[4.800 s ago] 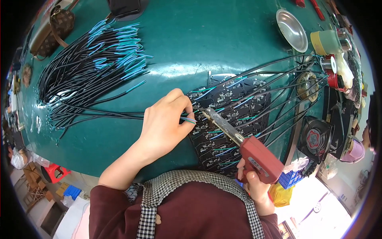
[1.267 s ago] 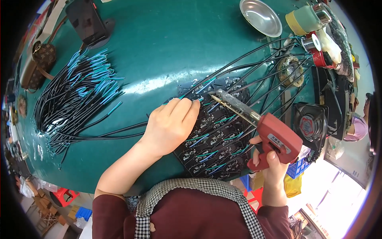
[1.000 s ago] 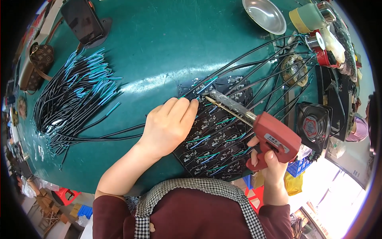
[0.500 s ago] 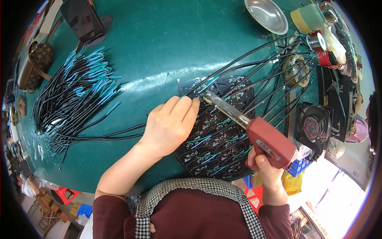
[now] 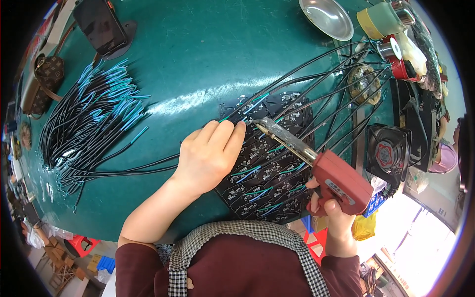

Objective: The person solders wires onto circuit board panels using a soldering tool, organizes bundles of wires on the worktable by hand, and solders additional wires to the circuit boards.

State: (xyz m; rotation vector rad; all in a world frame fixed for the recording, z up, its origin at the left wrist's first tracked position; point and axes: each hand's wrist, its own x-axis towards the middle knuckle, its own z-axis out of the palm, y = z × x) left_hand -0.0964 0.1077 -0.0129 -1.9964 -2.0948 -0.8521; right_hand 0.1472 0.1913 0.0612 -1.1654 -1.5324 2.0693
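One left hand (image 5: 209, 154), fingers curled, apparently pinching black cables (image 5: 168, 158) over dark circuit boards (image 5: 250, 202) on counter (image 5: 193, 54); one right hand (image 5: 340, 218) grasping red soldering gun (image 5: 343, 180). Step, seemingly: soldering; next move calls for steadiness.

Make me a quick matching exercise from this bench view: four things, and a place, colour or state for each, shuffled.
1. Soldering gun
2. Cable pile
3. Round dish
4. Fan

A. Shiny silver
B. Black, square-framed
C. Gripped in the right hand
D. Left of the left hand, with blue wire ends

Pairs: 1-C, 2-D, 3-A, 4-B
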